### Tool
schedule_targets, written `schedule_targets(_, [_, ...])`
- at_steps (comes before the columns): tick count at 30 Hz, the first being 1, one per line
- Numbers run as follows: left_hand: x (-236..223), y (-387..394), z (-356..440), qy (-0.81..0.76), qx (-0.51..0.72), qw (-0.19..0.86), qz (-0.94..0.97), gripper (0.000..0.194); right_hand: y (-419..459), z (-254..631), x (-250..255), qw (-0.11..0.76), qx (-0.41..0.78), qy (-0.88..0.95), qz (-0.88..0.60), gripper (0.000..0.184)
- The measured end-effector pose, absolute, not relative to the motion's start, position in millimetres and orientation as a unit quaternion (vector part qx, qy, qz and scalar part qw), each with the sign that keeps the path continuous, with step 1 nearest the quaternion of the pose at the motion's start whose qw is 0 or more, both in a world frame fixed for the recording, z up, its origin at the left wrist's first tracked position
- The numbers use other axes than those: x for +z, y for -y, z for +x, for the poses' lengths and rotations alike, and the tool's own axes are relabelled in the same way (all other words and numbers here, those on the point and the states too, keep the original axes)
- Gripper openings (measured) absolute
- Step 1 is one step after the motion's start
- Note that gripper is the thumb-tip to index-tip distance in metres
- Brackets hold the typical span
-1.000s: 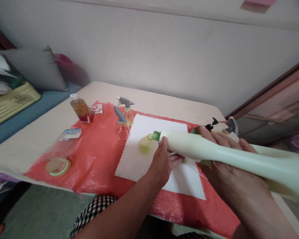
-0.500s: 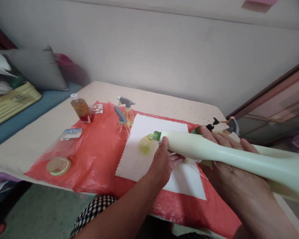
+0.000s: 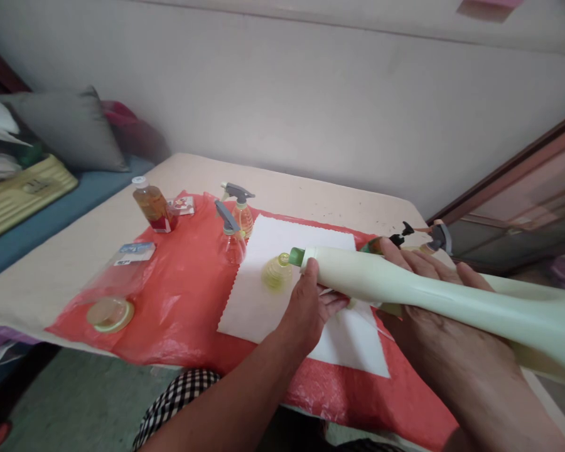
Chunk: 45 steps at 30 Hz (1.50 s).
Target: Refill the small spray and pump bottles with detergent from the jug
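Note:
A large pale green plastic jug is tilted nearly level, its green spout pointing left. My left hand supports its neck, thumb on the side and fingers underneath. Farther back, my right hand is wrapped round the body by the handle; part of its grip is hidden. Just left of the spout stands a small yellowish clear bottle without a cap, on a white scalloped sheet. The spout is at its mouth; whether they touch I cannot tell. No stream of liquid is visible.
Two spray bottles, one orange and one clear, stand beside the sheet on red plastic. Leftward are an amber bottle, a plastic packet and a round container. A black pump shows behind my right hand.

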State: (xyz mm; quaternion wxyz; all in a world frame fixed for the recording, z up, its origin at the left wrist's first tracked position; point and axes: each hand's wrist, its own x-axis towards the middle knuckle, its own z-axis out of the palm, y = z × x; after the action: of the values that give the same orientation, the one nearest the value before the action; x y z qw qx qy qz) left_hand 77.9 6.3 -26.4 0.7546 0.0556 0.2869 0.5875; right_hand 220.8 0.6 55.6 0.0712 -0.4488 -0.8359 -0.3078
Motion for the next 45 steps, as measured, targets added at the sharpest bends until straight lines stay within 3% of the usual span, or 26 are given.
schedule_targets(45, [-25.0, -6.3, 77.7, -0.285, 0.586, 0.755, 0.068, 0.068, 7.1, 217.2, 60.7, 0.081, -0.286, 0.842, -0.449, 0.074])
